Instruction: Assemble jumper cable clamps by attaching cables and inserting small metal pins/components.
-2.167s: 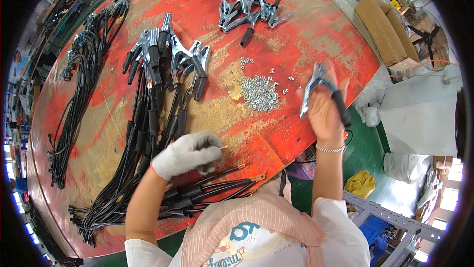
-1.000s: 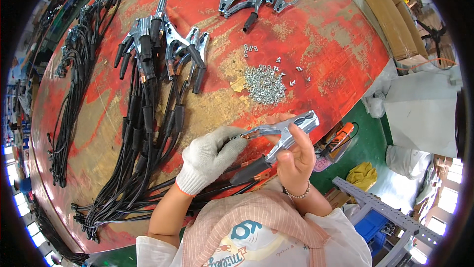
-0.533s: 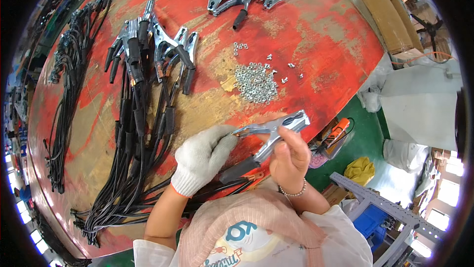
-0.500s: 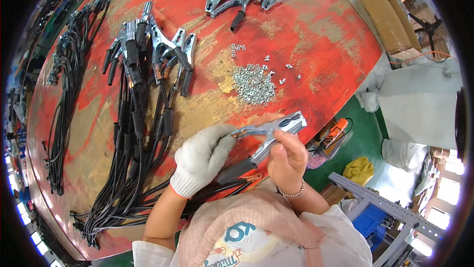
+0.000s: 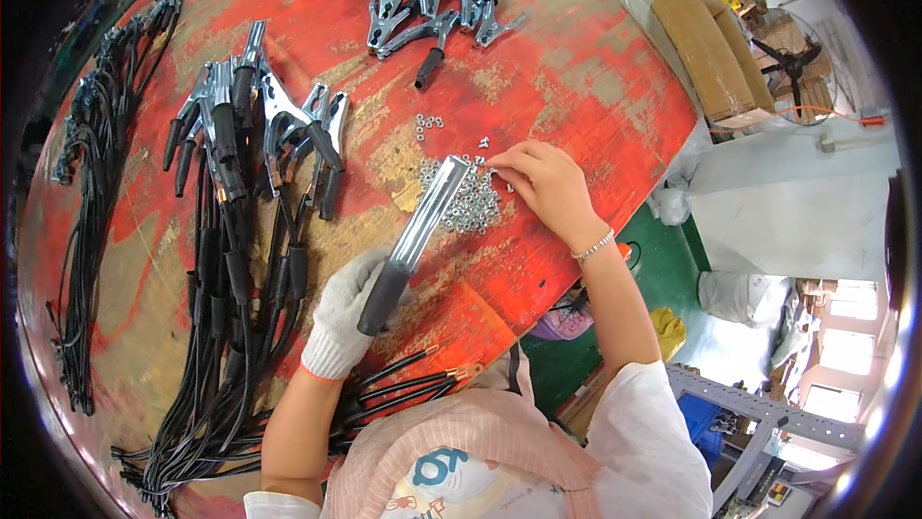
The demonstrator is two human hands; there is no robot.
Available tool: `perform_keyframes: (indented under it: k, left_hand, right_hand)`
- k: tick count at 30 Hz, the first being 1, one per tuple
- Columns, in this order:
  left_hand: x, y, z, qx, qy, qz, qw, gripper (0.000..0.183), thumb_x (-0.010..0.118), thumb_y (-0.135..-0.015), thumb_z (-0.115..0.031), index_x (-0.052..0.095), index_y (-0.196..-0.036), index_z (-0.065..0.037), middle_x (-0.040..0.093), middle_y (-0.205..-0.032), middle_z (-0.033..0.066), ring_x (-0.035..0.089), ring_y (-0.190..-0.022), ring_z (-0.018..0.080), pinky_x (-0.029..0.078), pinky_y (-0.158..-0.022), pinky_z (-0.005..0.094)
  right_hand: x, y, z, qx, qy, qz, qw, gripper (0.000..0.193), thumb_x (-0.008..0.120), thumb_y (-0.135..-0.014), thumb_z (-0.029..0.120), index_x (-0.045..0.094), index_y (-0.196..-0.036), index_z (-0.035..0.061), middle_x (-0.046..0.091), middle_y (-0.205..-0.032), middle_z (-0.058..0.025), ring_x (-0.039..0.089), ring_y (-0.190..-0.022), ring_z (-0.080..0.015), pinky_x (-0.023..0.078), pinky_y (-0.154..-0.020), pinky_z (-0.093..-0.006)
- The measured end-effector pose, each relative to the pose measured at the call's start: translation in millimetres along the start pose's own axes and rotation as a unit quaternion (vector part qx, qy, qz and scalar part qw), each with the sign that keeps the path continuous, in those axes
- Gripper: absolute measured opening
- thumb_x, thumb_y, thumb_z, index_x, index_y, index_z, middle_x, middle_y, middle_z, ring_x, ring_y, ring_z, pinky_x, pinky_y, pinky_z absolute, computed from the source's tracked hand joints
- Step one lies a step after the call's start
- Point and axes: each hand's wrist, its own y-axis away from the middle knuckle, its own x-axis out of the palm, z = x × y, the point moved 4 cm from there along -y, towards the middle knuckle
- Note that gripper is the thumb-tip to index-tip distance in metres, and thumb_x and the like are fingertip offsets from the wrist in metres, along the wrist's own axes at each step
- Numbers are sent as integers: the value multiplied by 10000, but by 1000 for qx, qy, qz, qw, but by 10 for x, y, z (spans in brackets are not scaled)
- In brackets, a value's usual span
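In my gloved left hand (image 5: 338, 319) is a metal spring clamp (image 5: 429, 217), gripped near its black handle sleeve. Its long bright jaw points up and away over the table. My bare right hand (image 5: 547, 183) reaches to the right edge of a pile of small metal nuts (image 5: 471, 207). Thumb and forefinger are pinched together there, beside a few small screws (image 5: 483, 144); what lies between the fingertips is too small to make out. The glove and handle hide part of the clamp.
Left of my hands lie clamps (image 5: 274, 116) joined to black cables (image 5: 216, 327), with another cable bundle (image 5: 96, 202) further left. Loose clamps (image 5: 432, 10) lie at the far side. Cable ends with copper lugs (image 5: 466, 371) lie near me. The red table's edge (image 5: 615, 231) runs on the right.
My right hand has let go of the clamp and moved up to the nuts and screws. My left hand keeps the clamp, now turned with its jaw pointing away. The view has shifted.
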Motion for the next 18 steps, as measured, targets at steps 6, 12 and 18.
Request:
perform_keyframes:
  k: [6, 12, 18]
  left_hand:
    - [-95, -14, 86, 64, -75, -14, 995, 273, 547, -957, -208, 611, -1134, -11, 637, -787, 32, 539, -597, 74, 424, -536, 208]
    - [38, 197, -249, 144, -206, -41, 967, 249, 558, -942, -184, 628, -1101, -7, 655, -786, 90, 615, -675, 145, 491, -642, 288]
    - [116, 297, -263, 183, -245, -30, 952, 222, 540, -940, -182, 628, -1066, -22, 650, -723, 99, 646, -656, 231, 508, -642, 332]
  right_hand:
    - [99, -128, -114, -10, 62, 94, 994, 98, 665, -836, 227, 695, -919, 185, 642, -832, -17, 627, -823, -231, 504, -741, -358]
    - [-67, -157, 195, 182, -281, 99, 937, 127, 637, -886, 154, 662, -987, 80, 696, -939, -63, 676, -859, -194, 528, -790, -318]
    - [264, 311, 931, 228, -561, 110, 788, 167, 625, -892, 78, 608, -1033, -9, 668, -948, -87, 654, -889, -154, 535, -788, -286]
